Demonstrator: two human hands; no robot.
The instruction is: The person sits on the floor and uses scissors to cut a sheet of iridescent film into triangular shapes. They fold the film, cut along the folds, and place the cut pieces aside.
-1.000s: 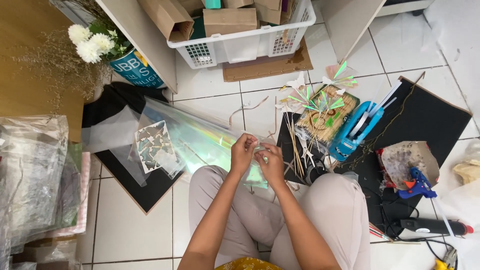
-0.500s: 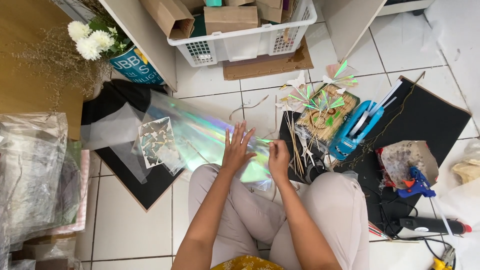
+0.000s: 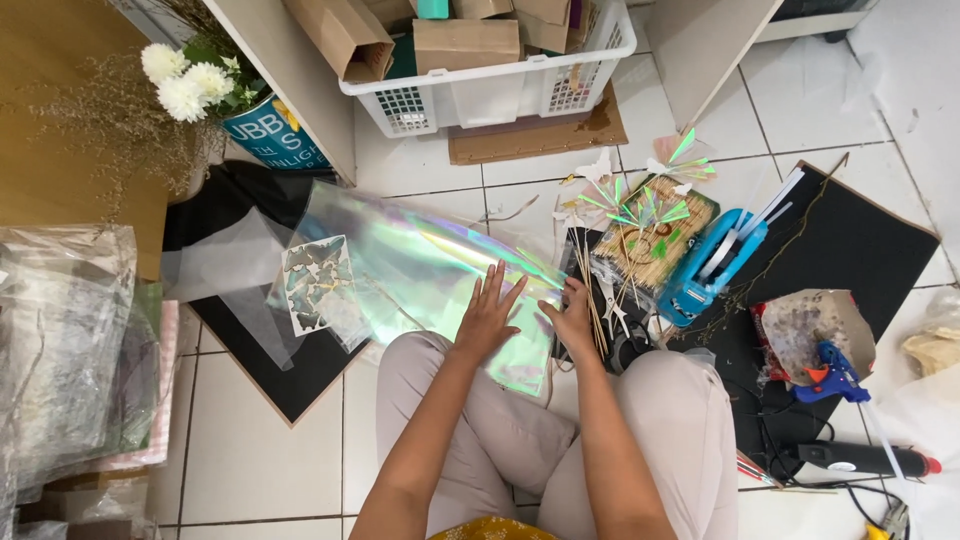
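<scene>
Left hand (image 3: pixel 487 318) lies spread flat on the film (image 3: pixel 420 275); right hand (image 3: pixel 574 318) pinches its right edge beside the sticks (image 3: pixel 590 300); the slick film may crease or slide

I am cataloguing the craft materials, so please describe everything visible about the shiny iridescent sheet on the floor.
The iridescent sheet is thin, see-through film that shimmers green, pink and yellow. It lies nearly flat on the white tiles, one end over a black board, the near edge by the person's knees. The left hand presses flat on it with fingers spread; the right hand grips its right edge. A small sheet of butterfly cut-outs rests on it.
</scene>
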